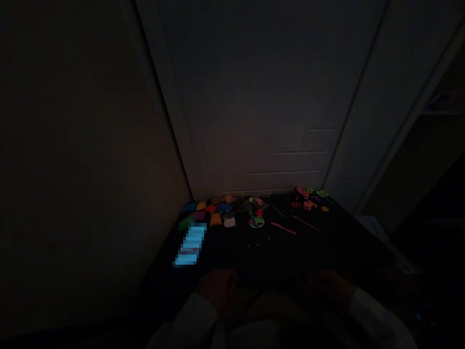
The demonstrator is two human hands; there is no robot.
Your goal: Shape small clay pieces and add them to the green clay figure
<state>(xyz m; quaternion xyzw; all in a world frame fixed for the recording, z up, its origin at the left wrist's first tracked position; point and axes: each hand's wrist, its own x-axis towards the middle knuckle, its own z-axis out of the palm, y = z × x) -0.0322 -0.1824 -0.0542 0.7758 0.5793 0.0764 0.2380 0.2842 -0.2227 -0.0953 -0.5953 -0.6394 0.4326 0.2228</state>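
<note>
The light is very dim. My left hand (219, 287) is at the near edge of a dark table (290, 254), its fingers lost in shadow. Farther right, my right hand (333, 285) is at the same edge, its fingers also too dark to make out. I cannot see anything held in either hand. Beyond the left hand lies a lit, blurred phone-like screen (191, 245). A pink knife-shaped tool (284, 228) and a thin pink stick (306, 223) lie past the hands. Tiny pink bits (257, 245) are scattered nearer.
Several small coloured packets (215, 220) line the back left of the table. A green disc (256, 222) with small coloured shapes lies mid-table. Small colourful figures (308, 205) are grouped at the back right. A pale panelled door (254, 97) rises behind.
</note>
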